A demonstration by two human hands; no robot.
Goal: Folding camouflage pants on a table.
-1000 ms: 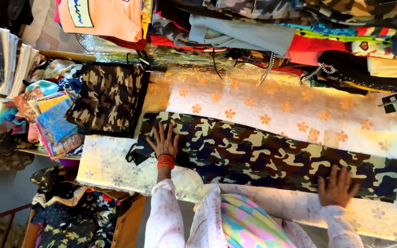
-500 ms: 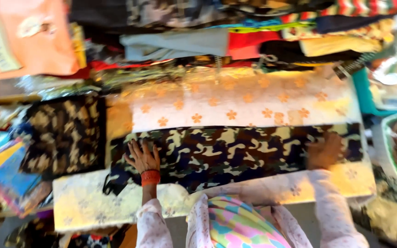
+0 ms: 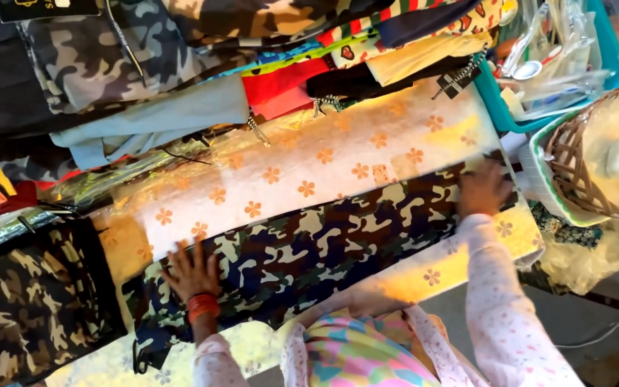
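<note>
Left hand (image 3: pixel 190 271) flat, fingers spread, pressing the near-left end of the camouflage cloth (image 3: pixel 309 251) — grips nothing. Right hand (image 3: pixel 483 190) lies palm-down on the cloth's far-right end, fingers blurred but loosely apart. Cloth stretched between both hands, atop a pale sheet with orange flowers (image 3: pixel 309 172). Wicker basket (image 3: pixel 574 179) just beside the right hand.
</note>
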